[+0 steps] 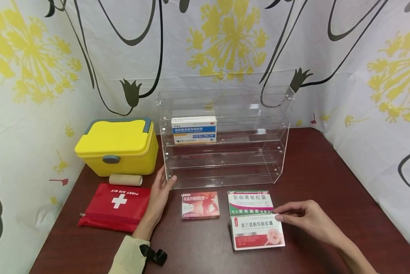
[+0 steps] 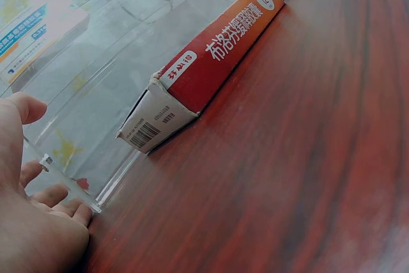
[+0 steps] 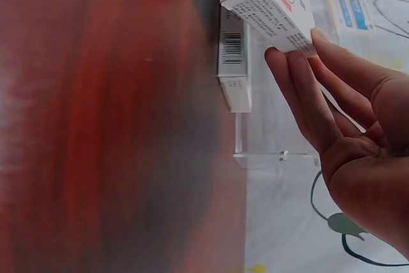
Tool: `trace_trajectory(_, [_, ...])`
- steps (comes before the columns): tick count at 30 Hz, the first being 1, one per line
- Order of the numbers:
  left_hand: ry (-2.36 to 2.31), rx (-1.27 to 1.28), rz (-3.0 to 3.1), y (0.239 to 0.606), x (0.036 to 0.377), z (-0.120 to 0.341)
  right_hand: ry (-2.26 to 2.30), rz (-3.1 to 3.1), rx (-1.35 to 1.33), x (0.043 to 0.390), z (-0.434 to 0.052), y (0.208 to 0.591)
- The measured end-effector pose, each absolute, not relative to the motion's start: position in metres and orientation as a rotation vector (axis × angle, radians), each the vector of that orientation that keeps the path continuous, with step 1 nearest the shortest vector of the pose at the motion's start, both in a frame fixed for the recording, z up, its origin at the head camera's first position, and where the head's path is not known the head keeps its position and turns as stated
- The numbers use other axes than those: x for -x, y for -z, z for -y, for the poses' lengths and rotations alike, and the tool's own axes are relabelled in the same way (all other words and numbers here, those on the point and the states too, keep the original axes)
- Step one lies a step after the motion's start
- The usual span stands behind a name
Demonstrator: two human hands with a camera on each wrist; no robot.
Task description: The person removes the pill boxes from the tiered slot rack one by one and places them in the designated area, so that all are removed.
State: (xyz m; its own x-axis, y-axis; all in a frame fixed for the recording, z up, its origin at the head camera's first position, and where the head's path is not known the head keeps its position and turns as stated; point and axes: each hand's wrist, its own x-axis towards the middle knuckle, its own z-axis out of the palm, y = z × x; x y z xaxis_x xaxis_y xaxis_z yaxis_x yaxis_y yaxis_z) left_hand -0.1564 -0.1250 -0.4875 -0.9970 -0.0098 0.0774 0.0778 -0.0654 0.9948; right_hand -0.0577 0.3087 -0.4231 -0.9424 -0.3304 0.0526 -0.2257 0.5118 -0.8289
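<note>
My right hand (image 1: 309,220) pinches the top right corner of a white and red medicine box (image 1: 258,232) between thumb and fingers. In the right wrist view that box appears tilted and raised off the table, partly over a green and white medicine box (image 1: 249,201). My left hand (image 1: 159,196) grips the lower left side panel of a clear acrylic display rack (image 1: 222,182), thumb on one side and fingers on the other. In front of the rack lies a red and orange medicine box (image 1: 200,205). A blue and white medicine box (image 1: 194,130) stands upright on an upper tier, at the left.
A yellow lidded box (image 1: 119,148) stands left of the rack, with a cardboard tube (image 1: 125,180) before it. The red first aid pouch (image 1: 114,207) lies beside my left forearm. Patterned cloth (image 1: 232,45) encloses the back and sides of the dark wooden table (image 1: 328,171).
</note>
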Motion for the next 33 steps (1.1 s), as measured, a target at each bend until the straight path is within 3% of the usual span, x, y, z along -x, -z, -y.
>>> trace_trajectory(20, [2.288, 0.064, 2.110, 0.489, 0.158, 0.126, 1.109, -2.676, 0.318, 0.053, -0.308, 0.435])
trace_trajectory(27, [2.286, 0.057, 2.138, 0.458, 0.145, 0.122, 1.098, -2.729, 0.334, 0.052, -0.306, 0.437])
trace_trajectory(33, [2.291, 0.041, 2.133, 0.470, 0.151, 0.124, 1.120, -2.728, 0.358, 0.052, -0.306, 0.437])
